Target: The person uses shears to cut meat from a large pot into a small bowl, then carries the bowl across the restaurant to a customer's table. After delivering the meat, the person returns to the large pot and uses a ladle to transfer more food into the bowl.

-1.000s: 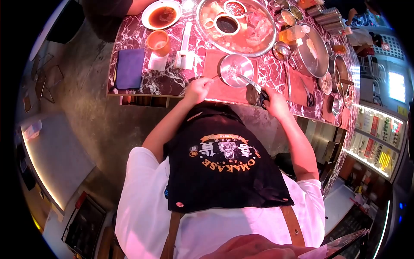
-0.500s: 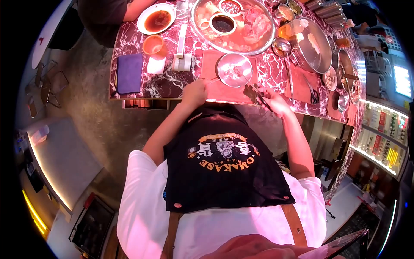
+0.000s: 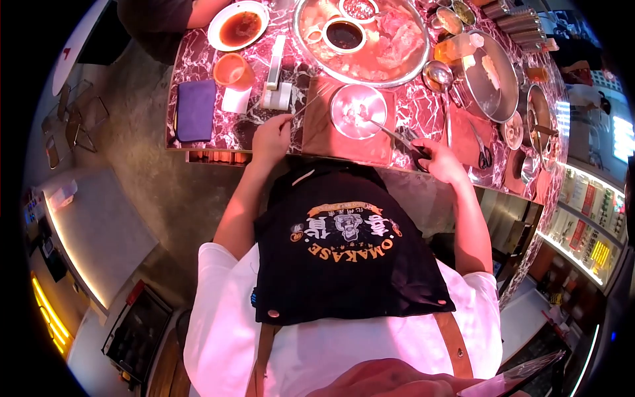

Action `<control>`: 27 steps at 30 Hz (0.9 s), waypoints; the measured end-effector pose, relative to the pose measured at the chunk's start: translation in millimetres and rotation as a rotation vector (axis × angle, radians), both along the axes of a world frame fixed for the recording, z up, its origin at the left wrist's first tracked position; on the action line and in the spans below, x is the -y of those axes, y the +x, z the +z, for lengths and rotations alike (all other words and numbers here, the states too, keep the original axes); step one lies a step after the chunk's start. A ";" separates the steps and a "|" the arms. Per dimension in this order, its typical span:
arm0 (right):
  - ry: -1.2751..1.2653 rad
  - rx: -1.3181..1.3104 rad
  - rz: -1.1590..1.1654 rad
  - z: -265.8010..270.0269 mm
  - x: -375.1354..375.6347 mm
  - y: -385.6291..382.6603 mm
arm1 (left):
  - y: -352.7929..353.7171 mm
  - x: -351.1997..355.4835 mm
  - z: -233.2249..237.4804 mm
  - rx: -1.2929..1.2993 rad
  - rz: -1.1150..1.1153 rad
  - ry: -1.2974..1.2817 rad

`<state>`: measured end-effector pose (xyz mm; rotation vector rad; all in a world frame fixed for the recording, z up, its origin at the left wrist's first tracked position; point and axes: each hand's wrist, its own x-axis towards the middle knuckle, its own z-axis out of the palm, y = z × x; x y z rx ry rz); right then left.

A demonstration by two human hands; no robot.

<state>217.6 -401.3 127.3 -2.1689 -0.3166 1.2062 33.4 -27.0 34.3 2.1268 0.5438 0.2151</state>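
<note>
Scissors (image 3: 399, 138) at four o'clock of the bowl (image 3: 347, 122), tips reaching over it, right hand (image 3: 439, 161) curled round the handles! Left hand (image 3: 272, 139), at eight, pinches a thin utensil (image 3: 307, 106); platter (image 3: 317, 61) at twelve.

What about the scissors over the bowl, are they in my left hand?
No, the right hand holds those scissors by their handles.
</note>
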 end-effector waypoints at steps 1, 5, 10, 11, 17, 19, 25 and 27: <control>0.045 0.069 0.041 3.5 5.2 7.6 | 8.9 0.5 1.2 -0.020 0.004 -0.024; -0.151 0.287 0.034 19.3 -4.0 56.9 | 70.3 6.0 13.7 -0.049 -0.041 -0.013; -0.352 0.621 0.233 22.9 -55.4 134.0 | 193.6 15.1 -1.5 -0.329 -0.188 0.257; -0.375 0.628 0.264 17.5 -62.0 150.8 | 211.5 17.6 2.5 -0.333 -0.185 0.256; -0.467 0.549 0.359 4.0 -105.5 212.2 | 282.6 30.8 27.8 -0.321 -0.350 0.480; -0.459 0.589 0.474 -10.0 -108.4 223.3 | 290.1 35.9 32.5 -0.348 -0.382 0.511; -0.285 0.755 0.472 -19.4 -82.6 211.6 | 291.2 43.3 13.8 -0.426 -0.309 0.353; -0.270 0.807 0.465 -25.1 -71.8 200.3 | 284.8 45.9 -4.5 -0.386 -0.237 0.235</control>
